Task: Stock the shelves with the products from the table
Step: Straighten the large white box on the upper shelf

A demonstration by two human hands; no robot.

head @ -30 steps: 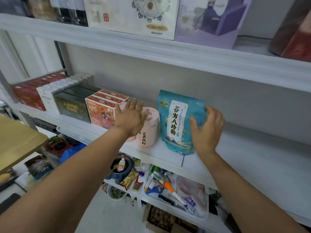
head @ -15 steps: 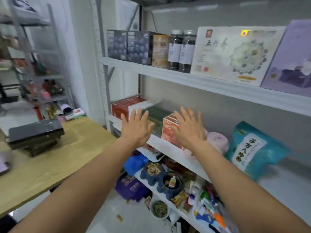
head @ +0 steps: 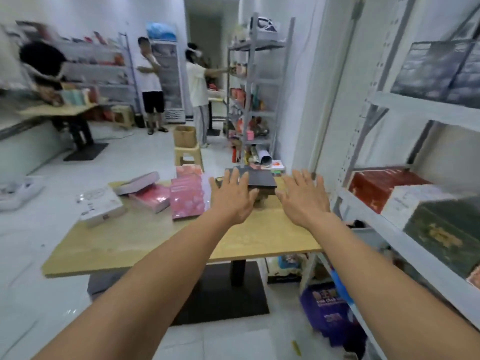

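A wooden table point(head: 145, 237) stands in front of me with products on it. A dark flat box point(head: 261, 179) sits on a stack at the far right of the table. Pink packets point(head: 187, 200) stand beside it, with a red-pink flat box point(head: 150, 197), a grey box point(head: 137, 180) and a white box point(head: 100, 206) further left. My left hand point(head: 232, 197) is stretched out, fingers spread, just left of the dark box. My right hand point(head: 304, 200) is spread just right of it. Both hold nothing. The white shelves point(head: 389, 211) are on my right.
The shelf holds a red box point(head: 376, 185), a white box point(head: 415, 201) and a dark green box point(head: 446, 235). A purple bag point(head: 330, 310) sits on the floor under the shelf. A stool with a cardboard box point(head: 185, 141), another rack point(head: 254, 100) and three people stand further back.
I have turned left, away from the shelf with the teal pouch and pink cup, to face the table. Both empty hands now reach out over the table toward the dark box.
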